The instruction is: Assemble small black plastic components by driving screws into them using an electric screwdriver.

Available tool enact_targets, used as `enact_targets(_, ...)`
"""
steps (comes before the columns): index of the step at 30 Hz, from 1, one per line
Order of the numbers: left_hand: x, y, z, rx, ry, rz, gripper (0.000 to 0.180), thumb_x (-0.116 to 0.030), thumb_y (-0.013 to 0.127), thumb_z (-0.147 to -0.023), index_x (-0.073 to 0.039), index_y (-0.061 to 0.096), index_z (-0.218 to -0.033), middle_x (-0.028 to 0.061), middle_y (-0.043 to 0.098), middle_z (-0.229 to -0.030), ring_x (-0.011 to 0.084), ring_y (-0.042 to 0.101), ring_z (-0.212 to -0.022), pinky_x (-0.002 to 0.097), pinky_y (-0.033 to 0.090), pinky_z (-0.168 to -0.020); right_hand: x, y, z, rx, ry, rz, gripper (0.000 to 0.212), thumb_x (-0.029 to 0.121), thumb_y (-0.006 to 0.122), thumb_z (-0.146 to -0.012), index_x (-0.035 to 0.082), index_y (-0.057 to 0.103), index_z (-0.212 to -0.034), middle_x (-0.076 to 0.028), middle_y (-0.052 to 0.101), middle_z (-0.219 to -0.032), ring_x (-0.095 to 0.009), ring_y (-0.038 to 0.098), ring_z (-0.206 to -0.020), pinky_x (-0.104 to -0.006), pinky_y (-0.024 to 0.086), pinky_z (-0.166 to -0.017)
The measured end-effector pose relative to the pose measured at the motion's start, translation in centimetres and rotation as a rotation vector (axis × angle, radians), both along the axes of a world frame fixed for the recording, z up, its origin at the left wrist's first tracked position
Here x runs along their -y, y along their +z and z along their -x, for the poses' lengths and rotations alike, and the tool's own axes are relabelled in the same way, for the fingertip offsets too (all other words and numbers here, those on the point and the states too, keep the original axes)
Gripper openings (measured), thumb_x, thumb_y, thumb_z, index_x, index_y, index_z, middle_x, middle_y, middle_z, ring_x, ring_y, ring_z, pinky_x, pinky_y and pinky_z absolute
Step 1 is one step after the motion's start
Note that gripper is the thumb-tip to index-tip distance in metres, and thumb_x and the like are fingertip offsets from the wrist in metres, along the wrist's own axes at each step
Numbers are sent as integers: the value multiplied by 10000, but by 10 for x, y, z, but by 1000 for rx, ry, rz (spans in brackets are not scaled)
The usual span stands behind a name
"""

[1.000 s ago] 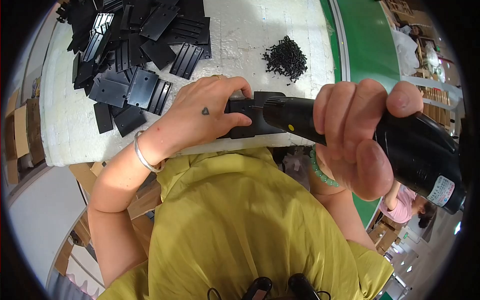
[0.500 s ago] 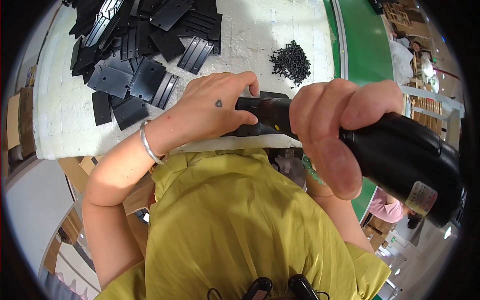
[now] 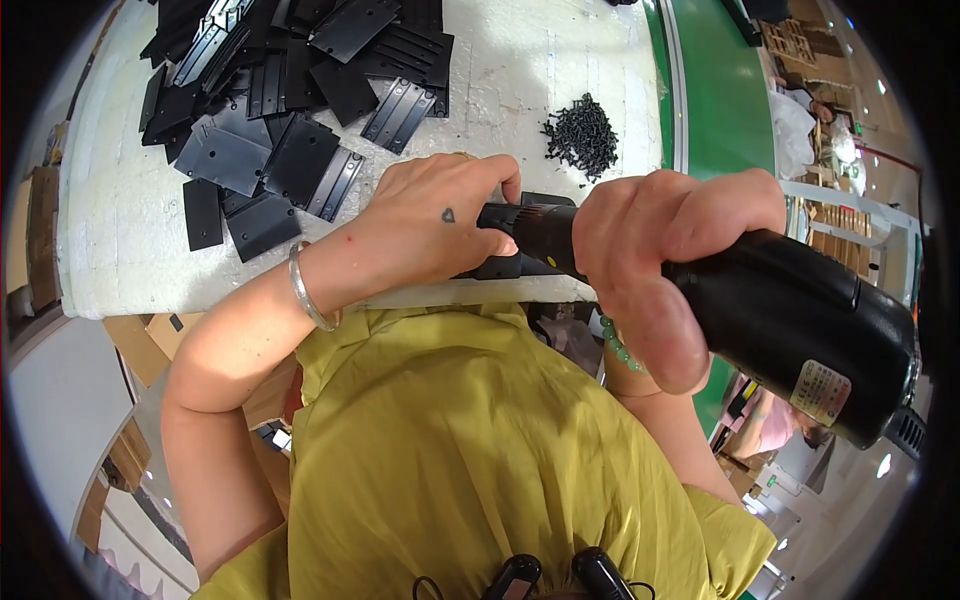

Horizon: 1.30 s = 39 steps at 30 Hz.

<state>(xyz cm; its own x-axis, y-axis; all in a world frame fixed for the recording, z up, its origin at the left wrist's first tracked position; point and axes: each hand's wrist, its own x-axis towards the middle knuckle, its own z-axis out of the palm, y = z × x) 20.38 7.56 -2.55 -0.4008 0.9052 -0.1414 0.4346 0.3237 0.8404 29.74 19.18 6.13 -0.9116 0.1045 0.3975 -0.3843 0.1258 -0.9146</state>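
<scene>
My right hand (image 3: 665, 265) is wrapped round a thick black electric screwdriver (image 3: 800, 320), its cord end to the lower right and its nose pointing left. My left hand (image 3: 430, 215) curls at the front edge of the table, thumb and index finger bent around the screwdriver's narrow front end. Its other fingers and whatever they grip are hidden below. Under the nose, parts of a flat black piece (image 3: 548, 200) show beside the fingers. The screwdriver's very tip is out of sight behind my left hand.
Black plates and ribbed brackets (image 3: 290, 110) lie heaped at the far left of the white table (image 3: 500, 80). A small pile of black screws (image 3: 582, 138) lies beyond my right hand. A green surface (image 3: 720, 90) runs along the right. Another person in pink (image 3: 765, 425) is at lower right.
The screwdriver and my right hand have shifted slightly left, and the cord end now shows. My left hand stays around the nose. The whole view has moved a little.
</scene>
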Motion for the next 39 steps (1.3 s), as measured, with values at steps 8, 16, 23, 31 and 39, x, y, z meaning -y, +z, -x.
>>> enact_targets(8,0,-4,2,44,-15,-9,294,-218,665,-729,-58,525,-933,115,602,-829,297,566,-877,393,397,-750,0,-8,3,-68,45,70,273,31,567,-738,89,387,-934,3,441,-561,-108,391,-444,-253,352,-464)
enact_targets(16,-3,-6,4,30,-10,-93,306,-213,664,-720,-52,523,-939,117,595,-834,305,560,-875,395,395,-750,-6,-4,7,-29,78,53,264,19,571,-724,105,374,-878,4,449,-561,-116,392,-432,-260,360,-473)
enact_targets(23,12,-10,0,-70,83,-167,337,-197,713,-682,-116,536,-957,97,587,-842,305,553,-882,403,413,-747,-18,-10,-1,118,102,70,265,-41,678,-680,41,519,-876,-49,558,-696,-134,536,-557,-236,420,-508)
enact_targets(31,9,13,6,-81,17,-86,324,-141,729,-665,-86,605,-959,89,554,-766,277,529,-726,355,421,-685,-78,-5,-13,-257,-449,286,267,16,543,-752,37,441,-999,-35,440,-615,-126,416,-469,-287,400,-496)
enact_targets(39,-10,23,-3,-259,128,-270,381,-90,745,-619,-53,612,-974,112,529,-943,297,469,-940,355,409,-806,-90,-36,-14,-202,-554,348,257,12,532,-735,18,440,-976,-53,462,-643,-126,411,-472,-284,396,-486)
